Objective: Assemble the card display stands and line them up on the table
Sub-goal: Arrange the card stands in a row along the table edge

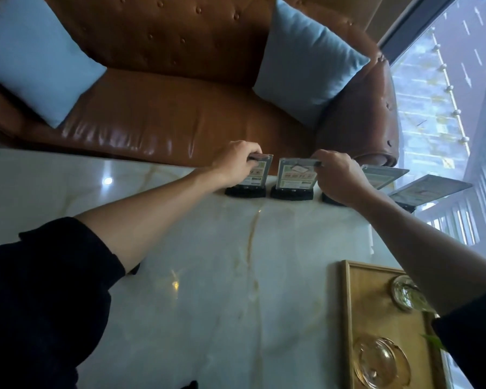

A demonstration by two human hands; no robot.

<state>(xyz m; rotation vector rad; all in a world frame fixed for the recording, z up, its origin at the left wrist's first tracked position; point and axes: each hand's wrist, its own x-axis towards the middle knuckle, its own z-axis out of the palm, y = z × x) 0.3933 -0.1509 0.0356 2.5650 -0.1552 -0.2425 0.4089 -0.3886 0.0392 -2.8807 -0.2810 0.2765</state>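
Several card display stands with clear panels on black bases stand in a row along the far edge of the marble table (208, 276). My left hand (236, 162) grips the top of the leftmost stand (257, 175). My right hand (338, 175) pinches the top right corner of the second stand (293, 178). A third stand (385, 175) shows behind my right hand, its base partly hidden by the wrist. A fourth stand (429, 189) leans at the far right end of the row.
A brown leather sofa (166, 116) with two light blue cushions (306, 60) runs right behind the table's far edge. A wooden tray (348, 318) with glass dishes (382, 363) sits at the near right. A large window (460, 108) is at the right.
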